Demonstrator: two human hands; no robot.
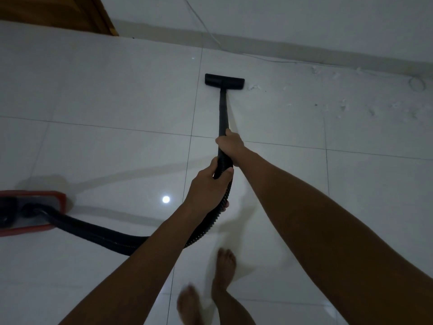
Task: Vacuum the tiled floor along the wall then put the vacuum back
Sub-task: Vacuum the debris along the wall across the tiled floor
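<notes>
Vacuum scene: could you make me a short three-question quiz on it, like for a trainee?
1. True or false: both hands grip the vacuum's black tube.
2. Where does most of the white debris lie from the nozzle? A) to its right, near the wall B) to its left, by the door C) behind the feet
3. What colour trims the vacuum body at the left edge?

Key
1. True: the right hand holds the wand and the left hand holds the ribbed hose just below it.
2. A
3. Red
</notes>
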